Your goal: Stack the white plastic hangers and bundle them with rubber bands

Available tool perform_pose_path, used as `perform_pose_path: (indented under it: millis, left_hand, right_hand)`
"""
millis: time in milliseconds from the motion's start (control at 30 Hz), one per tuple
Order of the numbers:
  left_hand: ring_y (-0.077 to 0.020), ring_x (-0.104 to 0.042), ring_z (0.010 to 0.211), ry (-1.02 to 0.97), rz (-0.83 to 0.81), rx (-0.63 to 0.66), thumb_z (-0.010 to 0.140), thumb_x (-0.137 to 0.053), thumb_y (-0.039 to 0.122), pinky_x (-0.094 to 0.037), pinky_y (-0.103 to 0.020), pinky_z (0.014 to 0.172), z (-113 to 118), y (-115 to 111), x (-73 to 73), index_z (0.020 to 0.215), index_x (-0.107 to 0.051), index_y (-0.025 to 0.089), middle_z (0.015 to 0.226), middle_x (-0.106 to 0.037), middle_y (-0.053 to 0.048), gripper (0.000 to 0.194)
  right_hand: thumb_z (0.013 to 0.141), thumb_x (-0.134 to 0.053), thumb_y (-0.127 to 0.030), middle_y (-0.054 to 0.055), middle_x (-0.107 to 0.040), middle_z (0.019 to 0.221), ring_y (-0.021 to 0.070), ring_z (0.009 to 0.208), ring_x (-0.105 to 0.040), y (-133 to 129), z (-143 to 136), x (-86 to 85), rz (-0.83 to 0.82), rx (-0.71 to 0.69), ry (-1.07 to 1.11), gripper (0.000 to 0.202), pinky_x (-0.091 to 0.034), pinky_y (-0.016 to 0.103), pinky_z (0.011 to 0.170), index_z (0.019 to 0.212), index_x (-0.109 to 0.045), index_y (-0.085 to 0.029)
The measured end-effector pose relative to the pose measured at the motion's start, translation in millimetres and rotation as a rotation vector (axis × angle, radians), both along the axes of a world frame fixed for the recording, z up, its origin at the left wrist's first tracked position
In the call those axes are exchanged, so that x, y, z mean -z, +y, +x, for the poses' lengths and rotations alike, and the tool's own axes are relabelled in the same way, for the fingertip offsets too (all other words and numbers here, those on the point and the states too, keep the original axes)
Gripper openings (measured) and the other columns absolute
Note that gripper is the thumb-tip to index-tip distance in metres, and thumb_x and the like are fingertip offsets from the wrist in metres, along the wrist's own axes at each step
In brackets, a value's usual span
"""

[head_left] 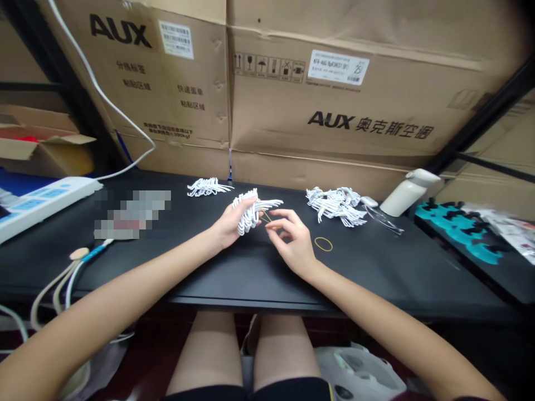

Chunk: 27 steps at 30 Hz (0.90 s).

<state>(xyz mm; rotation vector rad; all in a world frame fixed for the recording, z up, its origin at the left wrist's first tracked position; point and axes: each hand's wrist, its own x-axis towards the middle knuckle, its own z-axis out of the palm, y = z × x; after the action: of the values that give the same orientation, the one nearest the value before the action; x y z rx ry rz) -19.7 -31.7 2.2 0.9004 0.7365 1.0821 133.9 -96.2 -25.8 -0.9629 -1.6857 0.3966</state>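
Note:
My left hand is closed around a bundle of white hooks, their curved ends up and their straight ends pointing right. Beside it, my right hand pinches a yellow rubber band that stretches toward the bundle's straight ends. How far the band goes around the bundle is hidden by the fingers. A second yellow rubber band lies on the black table just right of my right hand. Behind my left hand rests a small pile of similar white hooks. A larger heap of them sits at the back right.
Large cardboard boxes wall off the table's back. At the right stand a white bottle, glasses and teal-and-black pieces. A power strip, a blurred-out object and cables occupy the left.

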Motion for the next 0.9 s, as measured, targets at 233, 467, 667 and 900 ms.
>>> perform_pose_path:
  millis: [233,467,667,900]
  left_hand:
    - [-0.0131,-0.065,0.06,0.031,-0.05,0.051,0.08,-0.065,0.024,-0.056,-0.023,0.052,2,-3,1.8,0.083,-0.064,0.012,0.073,-0.069,-0.005,0.013]
    - [-0.0124,-0.065,0.062,0.008,-0.031,0.013,0.079,-0.067,0.026,-0.056,-0.023,0.056,0,-3,-0.9,0.084,-0.063,0.013,0.075,-0.069,-0.004,0.014]
    - [-0.0162,-0.068,0.065,0.005,-0.041,0.008,0.079,-0.066,0.026,-0.056,-0.026,0.058,0,-3,-1.8,0.086,-0.063,0.013,0.078,-0.071,-0.006,0.015]
    - [-0.0179,-0.065,0.054,0.067,0.014,0.102,0.077,-0.066,0.033,-0.052,-0.025,0.046,0,-5,2.2,0.08,-0.062,0.012,0.063,-0.067,-0.006,0.022]
  right_hand:
    - [0.085,-0.058,-0.02,0.004,-0.059,0.08,0.0133,0.064,-0.053,11,6,8.1,0.101,0.067,-0.202,0.013,-0.049,0.028,0.06,0.092,-0.069,-0.022]
    - [0.085,-0.059,-0.017,0.011,-0.059,0.113,0.0263,0.105,-0.05,7,11,3.4,0.397,0.195,-0.434,0.011,-0.047,0.046,0.087,0.083,-0.069,-0.023]
    - [0.088,-0.052,-0.011,0.009,-0.064,0.097,0.0215,0.101,-0.058,5,9,0.3,0.424,-0.167,-0.478,0.015,-0.049,0.041,0.088,0.093,-0.062,-0.022]
    - [0.093,-0.045,-0.019,0.006,-0.066,0.086,0.017,0.081,-0.064,2,6,-2.3,0.212,-0.24,-0.329,0.012,-0.052,0.031,0.076,0.096,-0.056,-0.022]
